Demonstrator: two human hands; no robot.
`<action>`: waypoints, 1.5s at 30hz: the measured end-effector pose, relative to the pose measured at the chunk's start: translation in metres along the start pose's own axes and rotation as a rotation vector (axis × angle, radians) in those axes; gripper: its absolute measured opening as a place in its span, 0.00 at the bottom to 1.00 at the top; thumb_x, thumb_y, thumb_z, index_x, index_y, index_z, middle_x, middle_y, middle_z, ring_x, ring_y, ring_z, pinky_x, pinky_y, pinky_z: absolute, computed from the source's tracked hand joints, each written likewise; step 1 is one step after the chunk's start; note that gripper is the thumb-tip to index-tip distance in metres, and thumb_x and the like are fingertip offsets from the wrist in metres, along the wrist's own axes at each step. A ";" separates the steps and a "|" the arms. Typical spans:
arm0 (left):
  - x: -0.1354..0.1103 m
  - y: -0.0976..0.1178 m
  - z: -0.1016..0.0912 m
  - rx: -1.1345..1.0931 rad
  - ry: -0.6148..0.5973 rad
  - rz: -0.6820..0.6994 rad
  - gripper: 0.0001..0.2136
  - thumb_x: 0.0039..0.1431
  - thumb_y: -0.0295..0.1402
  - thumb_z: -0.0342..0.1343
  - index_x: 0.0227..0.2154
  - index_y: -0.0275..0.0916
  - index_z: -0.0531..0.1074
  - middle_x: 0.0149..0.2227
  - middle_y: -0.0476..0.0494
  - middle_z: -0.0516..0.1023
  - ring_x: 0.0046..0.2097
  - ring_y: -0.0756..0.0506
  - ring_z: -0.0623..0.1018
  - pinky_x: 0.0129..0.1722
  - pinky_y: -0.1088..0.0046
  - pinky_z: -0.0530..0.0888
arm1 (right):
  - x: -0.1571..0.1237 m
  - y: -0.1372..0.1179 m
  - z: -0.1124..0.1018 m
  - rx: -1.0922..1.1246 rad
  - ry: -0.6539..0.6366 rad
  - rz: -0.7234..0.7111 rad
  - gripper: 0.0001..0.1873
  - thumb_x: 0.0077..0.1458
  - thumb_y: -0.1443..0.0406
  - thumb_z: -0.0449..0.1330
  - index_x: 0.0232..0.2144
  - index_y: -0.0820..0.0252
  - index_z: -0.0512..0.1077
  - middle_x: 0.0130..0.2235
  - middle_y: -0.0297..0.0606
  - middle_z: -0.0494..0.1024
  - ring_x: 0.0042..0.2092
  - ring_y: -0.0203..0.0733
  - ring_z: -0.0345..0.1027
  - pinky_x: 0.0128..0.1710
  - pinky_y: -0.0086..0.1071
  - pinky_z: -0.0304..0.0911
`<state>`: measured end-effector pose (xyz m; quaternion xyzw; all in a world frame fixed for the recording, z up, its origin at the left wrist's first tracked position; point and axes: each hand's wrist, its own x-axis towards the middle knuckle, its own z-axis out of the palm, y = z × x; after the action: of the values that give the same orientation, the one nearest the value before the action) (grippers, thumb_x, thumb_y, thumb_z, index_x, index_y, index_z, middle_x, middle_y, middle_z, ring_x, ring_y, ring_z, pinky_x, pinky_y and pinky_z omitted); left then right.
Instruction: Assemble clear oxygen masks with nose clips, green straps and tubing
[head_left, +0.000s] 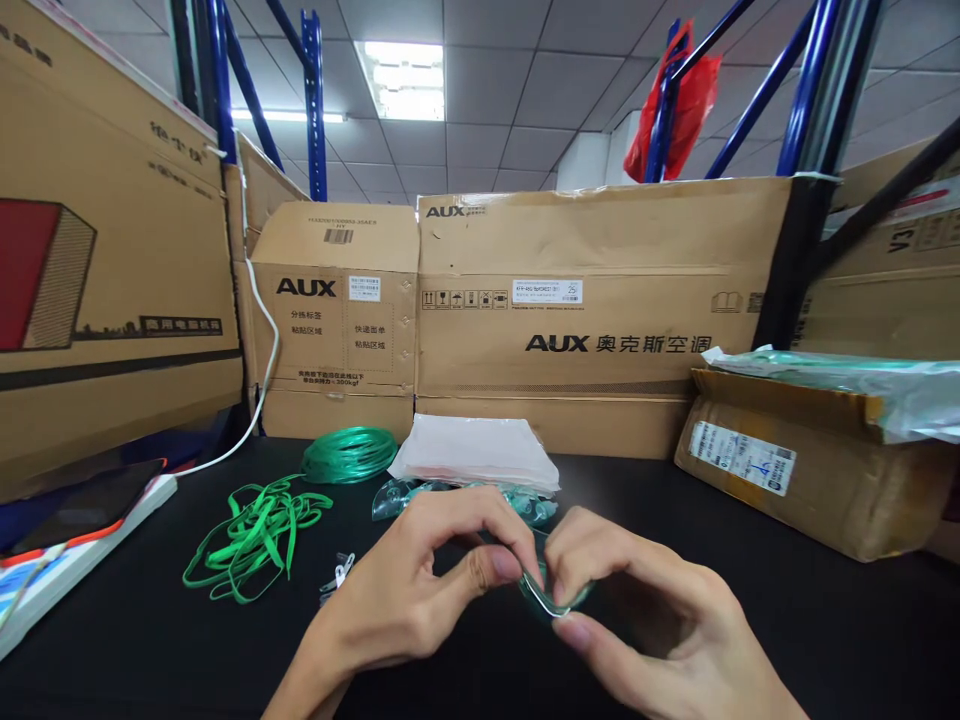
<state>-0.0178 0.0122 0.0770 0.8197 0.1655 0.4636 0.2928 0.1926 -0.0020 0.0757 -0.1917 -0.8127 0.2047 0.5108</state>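
Observation:
My left hand [420,590] and my right hand [645,610] meet low in the middle of the view, above a black table [825,620]. Both pinch a small clear plastic piece with a green tint [551,598] between thumbs and fingertips. Just behind the hands lies a heap of similar clear green-tinted pieces [465,497] under a stack of clear plastic bags [476,450]. A small clear clip-like part [339,575] lies on the table left of my left hand.
Loose green straps [255,535] and a coil of green wire [349,453] lie to the left. A phone [90,505] rests on a white board at far left. AUX cardboard boxes [600,310] wall the back; an open carton [802,460] sits right.

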 end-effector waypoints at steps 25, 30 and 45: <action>0.003 0.003 0.008 0.052 0.017 0.020 0.02 0.64 0.28 0.61 0.37 0.37 0.76 0.38 0.47 0.77 0.39 0.48 0.75 0.41 0.75 0.71 | -0.004 -0.005 0.000 -0.328 -0.017 -0.153 0.08 0.61 0.73 0.59 0.35 0.55 0.71 0.32 0.34 0.72 0.32 0.38 0.70 0.31 0.30 0.67; 0.004 0.003 0.009 0.065 0.048 0.065 0.02 0.64 0.26 0.60 0.36 0.36 0.77 0.37 0.47 0.78 0.39 0.49 0.76 0.42 0.75 0.71 | 0.000 -0.009 -0.007 -0.273 -0.021 -0.131 0.10 0.57 0.74 0.65 0.37 0.53 0.73 0.33 0.31 0.78 0.33 0.36 0.74 0.34 0.27 0.70; 0.006 -0.010 0.006 0.057 0.021 0.119 0.03 0.57 0.26 0.64 0.34 0.35 0.82 0.32 0.42 0.83 0.35 0.45 0.81 0.38 0.71 0.77 | -0.001 -0.017 -0.018 -0.085 -0.129 0.129 0.06 0.61 0.67 0.65 0.32 0.51 0.77 0.33 0.29 0.81 0.35 0.36 0.76 0.38 0.25 0.70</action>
<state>-0.0096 0.0214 0.0719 0.8312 0.1327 0.4838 0.2396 0.2076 -0.0143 0.0904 -0.2516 -0.8378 0.2142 0.4347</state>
